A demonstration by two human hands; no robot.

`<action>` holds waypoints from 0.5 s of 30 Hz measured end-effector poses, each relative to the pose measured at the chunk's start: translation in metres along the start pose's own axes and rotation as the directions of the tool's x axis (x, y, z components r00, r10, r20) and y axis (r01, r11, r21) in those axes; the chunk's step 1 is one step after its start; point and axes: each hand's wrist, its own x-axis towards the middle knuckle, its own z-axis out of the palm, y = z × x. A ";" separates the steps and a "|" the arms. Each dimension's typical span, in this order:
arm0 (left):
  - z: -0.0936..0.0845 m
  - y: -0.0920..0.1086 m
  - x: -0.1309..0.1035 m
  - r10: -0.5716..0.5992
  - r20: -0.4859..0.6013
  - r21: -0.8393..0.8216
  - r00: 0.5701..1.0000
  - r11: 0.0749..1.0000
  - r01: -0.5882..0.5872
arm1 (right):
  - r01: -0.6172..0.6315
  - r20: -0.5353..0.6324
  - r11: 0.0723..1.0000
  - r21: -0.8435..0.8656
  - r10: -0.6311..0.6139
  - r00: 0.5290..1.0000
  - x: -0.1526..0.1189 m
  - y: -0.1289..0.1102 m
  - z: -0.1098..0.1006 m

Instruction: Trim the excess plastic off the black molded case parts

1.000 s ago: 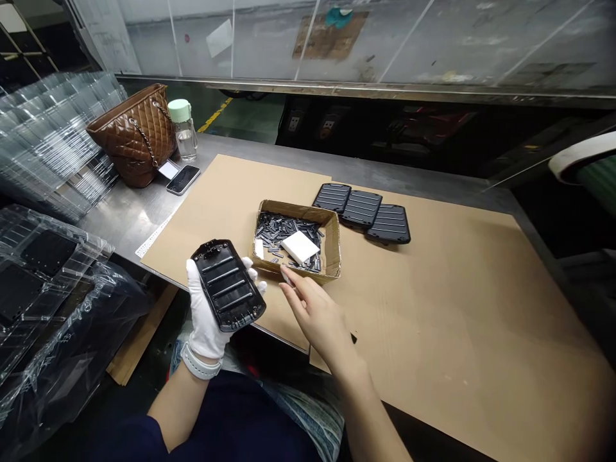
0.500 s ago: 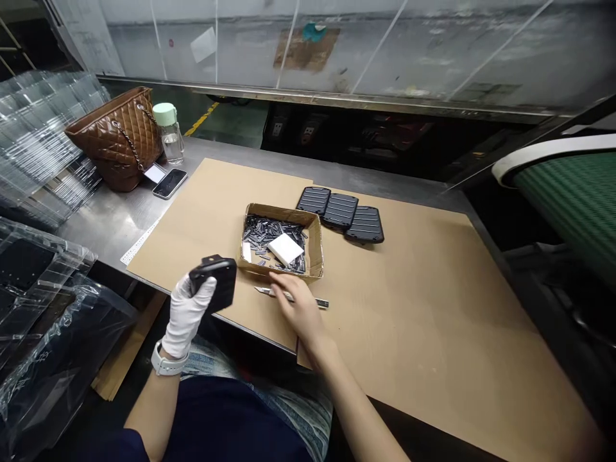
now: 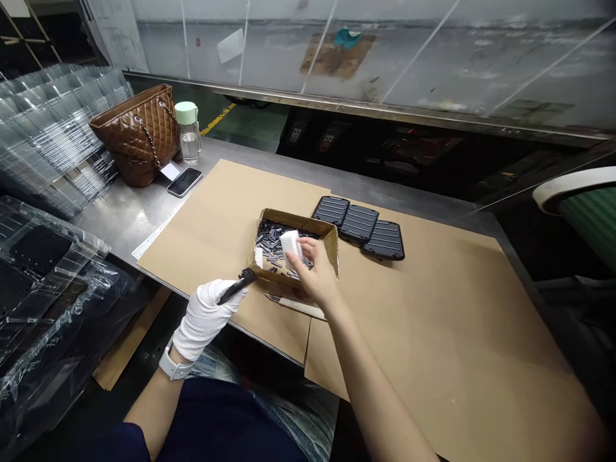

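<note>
My left hand (image 3: 206, 316), in a white glove, is closed on a black plastic part (image 3: 237, 286) turned edge-on, just left of the box's near corner. Bare, my right hand (image 3: 314, 269) pinches a white block (image 3: 291, 244), perhaps a sponge, above the cardboard box (image 3: 330, 242). Many small black plastic scraps (image 3: 270, 240) lie inside that box, along with a small white piece (image 3: 258, 257) at its left wall. In front of the box rests a craft knife (image 3: 294, 305), partly below my right wrist.
Three ribbed black panels (image 3: 359, 222) overlap on the cardboard sheet (image 3: 423, 308) behind the box. At the back left stand a brown handbag (image 3: 137, 138), a bottle (image 3: 189, 138) and a phone (image 3: 185, 182). Stacked clear trays (image 3: 52, 128) line the far left.
My right hand has moved from the box's near edge into it and lifted the white block. My left hand has turned the black part edge-on and brought it closer to the box.
</note>
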 end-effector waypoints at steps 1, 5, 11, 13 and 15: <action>0.002 -0.001 0.000 -0.027 0.019 -0.012 0.999 1.000 0.027 | 0.034 0.045 0.993 0.116 -0.039 0.998 -0.011 -0.008 0.002; 0.008 -0.004 -0.001 -0.071 0.088 0.008 0.994 0.997 0.071 | 0.145 0.085 0.933 0.330 -0.183 0.980 -0.043 -0.032 0.013; 0.011 -0.002 -0.001 -0.098 0.117 0.038 0.988 0.995 0.095 | 0.217 -0.030 0.924 0.315 -0.219 0.975 -0.050 -0.037 0.018; 0.011 -0.001 -0.001 -0.112 0.131 0.041 0.985 0.993 0.108 | 0.242 -0.059 0.933 0.266 -0.235 0.970 -0.052 -0.038 0.019; 0.012 0.000 0.000 -0.145 0.149 0.017 0.978 0.989 0.144 | 0.295 -0.103 0.934 0.203 -0.279 0.955 -0.058 -0.041 0.022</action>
